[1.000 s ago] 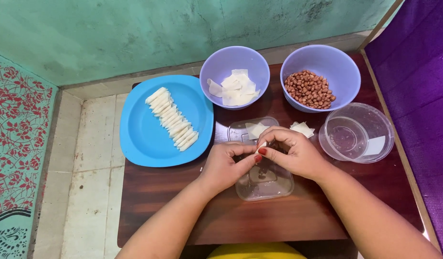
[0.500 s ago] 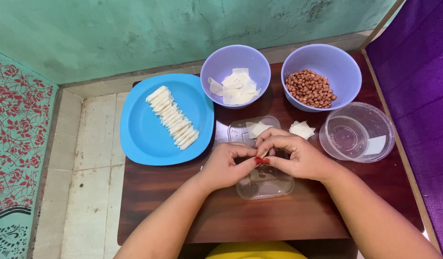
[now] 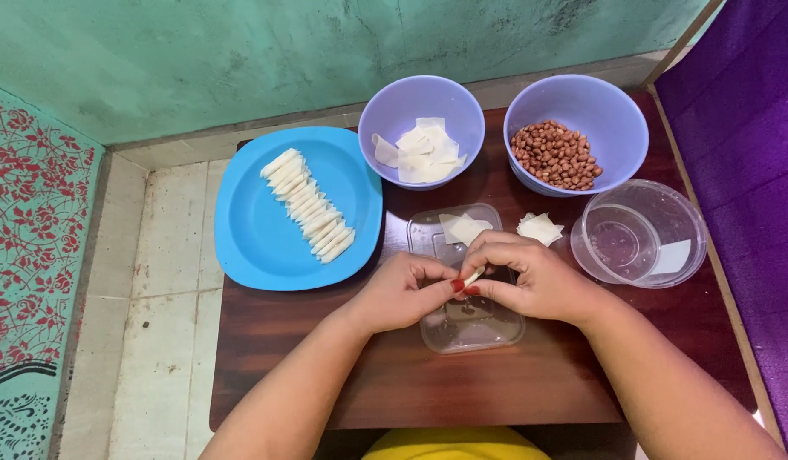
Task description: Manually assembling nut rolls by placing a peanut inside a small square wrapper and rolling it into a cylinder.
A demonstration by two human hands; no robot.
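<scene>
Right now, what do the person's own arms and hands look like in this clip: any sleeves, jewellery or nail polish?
Both forearms are bare, with no sleeves in view. The left hand and right hand show red polish on the thumbnails; the other nails are hidden. No rings, bracelets, watch or gloves can be seen on either hand or wrist.

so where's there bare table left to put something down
Bare wood runs along the near edge of the table, below the blue plate and on both sides of the forearms. The far half is crowded: two purple bowls, a clear round tub and the clear tray under both hands.
</scene>
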